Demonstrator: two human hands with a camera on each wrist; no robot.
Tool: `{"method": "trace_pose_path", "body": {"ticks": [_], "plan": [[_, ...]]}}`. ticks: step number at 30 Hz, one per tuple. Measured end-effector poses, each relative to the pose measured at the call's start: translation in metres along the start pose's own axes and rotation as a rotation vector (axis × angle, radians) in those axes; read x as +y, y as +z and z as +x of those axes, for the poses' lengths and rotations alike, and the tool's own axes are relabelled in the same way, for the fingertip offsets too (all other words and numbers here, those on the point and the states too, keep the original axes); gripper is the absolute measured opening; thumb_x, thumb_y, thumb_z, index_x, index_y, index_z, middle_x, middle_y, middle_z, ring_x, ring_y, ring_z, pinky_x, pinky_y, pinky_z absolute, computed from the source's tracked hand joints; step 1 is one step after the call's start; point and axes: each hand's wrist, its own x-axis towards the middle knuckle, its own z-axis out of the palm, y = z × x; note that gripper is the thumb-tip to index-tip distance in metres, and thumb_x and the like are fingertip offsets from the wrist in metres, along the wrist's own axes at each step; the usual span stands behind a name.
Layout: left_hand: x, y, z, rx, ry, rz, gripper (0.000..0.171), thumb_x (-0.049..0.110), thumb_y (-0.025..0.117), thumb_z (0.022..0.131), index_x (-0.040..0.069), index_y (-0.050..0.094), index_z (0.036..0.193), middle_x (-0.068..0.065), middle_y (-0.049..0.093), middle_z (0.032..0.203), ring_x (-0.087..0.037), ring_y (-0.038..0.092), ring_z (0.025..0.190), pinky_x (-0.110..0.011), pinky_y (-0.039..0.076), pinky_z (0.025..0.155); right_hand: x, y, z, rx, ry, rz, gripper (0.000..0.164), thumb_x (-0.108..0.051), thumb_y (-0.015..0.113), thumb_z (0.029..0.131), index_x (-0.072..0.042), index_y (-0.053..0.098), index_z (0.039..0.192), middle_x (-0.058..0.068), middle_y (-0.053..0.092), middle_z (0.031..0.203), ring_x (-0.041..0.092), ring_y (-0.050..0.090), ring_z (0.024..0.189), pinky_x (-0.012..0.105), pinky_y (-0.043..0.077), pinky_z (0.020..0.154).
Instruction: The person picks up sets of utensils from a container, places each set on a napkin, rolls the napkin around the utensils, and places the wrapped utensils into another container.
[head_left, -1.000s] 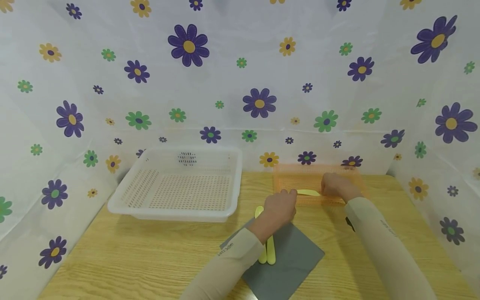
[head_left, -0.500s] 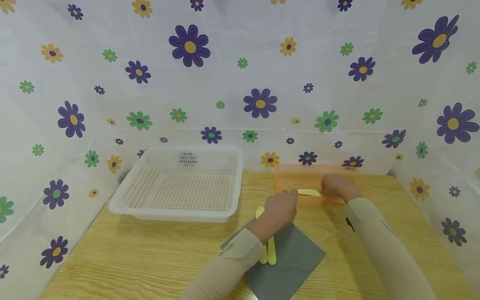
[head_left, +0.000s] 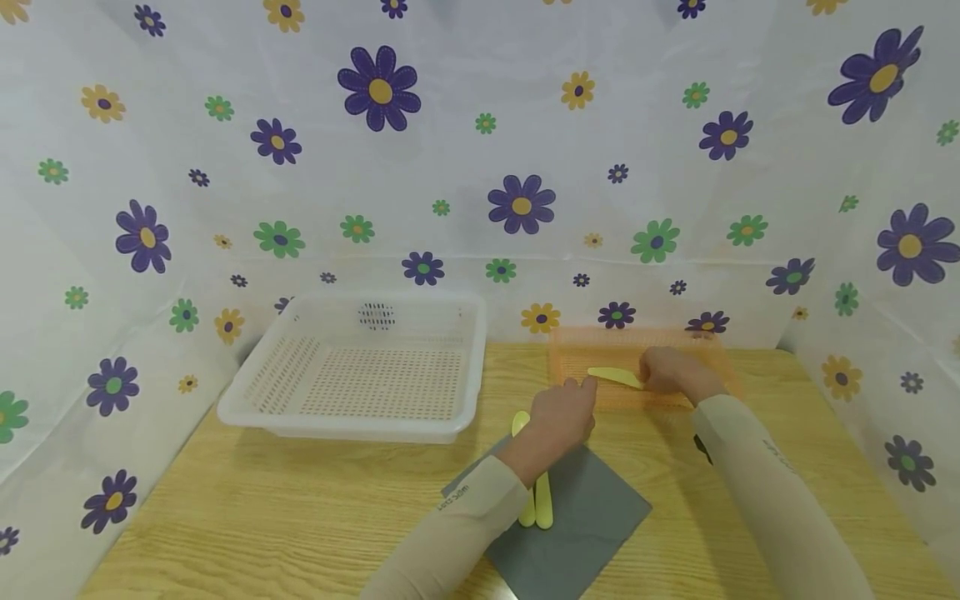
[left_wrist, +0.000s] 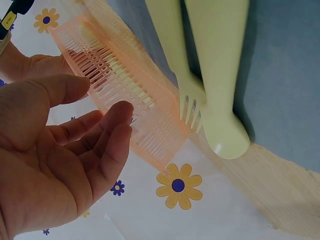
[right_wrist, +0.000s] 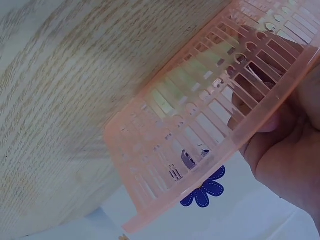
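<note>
My right hand [head_left: 678, 372] is inside the orange slatted basket [head_left: 577, 357], its fingers pinching one end of a pale yellow knife [head_left: 615, 377]. Seen through the slats in the right wrist view, the knife [right_wrist: 187, 80] is partly covered by the basket wall. My left hand [head_left: 561, 414] hovers at the basket's front left edge, fingers loosely bent with nothing between them in the left wrist view. Below it, a yellow spoon [left_wrist: 225, 132] and fork [left_wrist: 190, 95] lie side by side on a grey cloth [head_left: 592, 517]. My left forearm partly hides both in the head view.
A large white perforated basket [head_left: 348, 429] stands at the back left of the wooden table [head_left: 285, 517]. Flower-patterned white sheeting [head_left: 450, 158] closes off the back and both sides. A dark band [head_left: 702, 448] shows at my right wrist.
The knife's left end has swung slightly up and back, away from level, while my right fingers keep hold of it. My left hand and the cutlery on the cloth stay put.
</note>
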Motion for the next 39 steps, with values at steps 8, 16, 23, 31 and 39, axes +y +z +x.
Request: {"method": "trace_pose_path", "body": {"ticks": [8, 16, 23, 31, 39], "plan": [[0.0, -0.001, 0.0, -0.001, 0.0, -0.006, 0.023, 0.025, 0.055, 0.089, 0.014, 0.047, 0.108, -0.005, 0.056, 0.084, -0.017, 0.05, 0.057, -0.033, 0.045, 0.044, 0.001, 0.0, 0.003, 0.035, 0.012, -0.046, 0.006, 0.002, 0.056, 0.077, -0.003, 0.058, 0.075, 0.008, 0.051, 0.07, 0.022, 0.047, 0.066, 0.033, 0.04, 0.059], [0.0, -0.005, 0.0, -0.009, 0.002, 0.017, 0.024, 0.025, 0.055, 0.09, 0.013, 0.047, 0.109, -0.004, 0.057, 0.085, -0.017, 0.051, 0.059, -0.032, 0.046, 0.045, 0.003, -0.002, 0.001, 0.132, 0.017, -0.026, 0.013, -0.002, 0.05, 0.085, 0.004, 0.057, 0.096, 0.019, 0.061, 0.09, 0.026, 0.051, 0.073, 0.043, 0.049, 0.07], [-0.003, -0.003, 0.0, 0.008, 0.014, 0.042, 0.025, 0.025, 0.053, 0.091, 0.013, 0.048, 0.112, -0.005, 0.058, 0.087, -0.017, 0.051, 0.059, -0.032, 0.046, 0.045, -0.001, -0.002, -0.003, 0.304, -0.067, -0.016, 0.022, -0.005, 0.048, 0.088, 0.007, 0.052, 0.106, 0.028, 0.061, 0.105, 0.027, 0.053, 0.073, 0.048, 0.051, 0.071], [-0.006, -0.005, -0.004, 0.0, 0.017, 0.04, 0.024, 0.024, 0.051, 0.092, 0.011, 0.05, 0.112, -0.005, 0.058, 0.087, -0.015, 0.049, 0.057, -0.031, 0.044, 0.044, -0.01, -0.004, -0.006, 0.379, -0.068, 0.004, 0.024, -0.011, 0.047, 0.092, 0.005, 0.051, 0.111, 0.026, 0.063, 0.102, 0.027, 0.054, 0.071, 0.046, 0.051, 0.067], [-0.01, -0.004, -0.007, -0.015, -0.007, 0.02, 0.029, 0.024, 0.052, 0.092, 0.01, 0.05, 0.116, -0.004, 0.059, 0.091, -0.013, 0.048, 0.055, -0.028, 0.043, 0.043, -0.02, -0.004, -0.007, 0.385, -0.053, 0.016, 0.026, -0.014, 0.046, 0.094, 0.002, 0.049, 0.114, 0.025, 0.064, 0.103, 0.027, 0.059, 0.077, 0.045, 0.052, 0.067]]}}
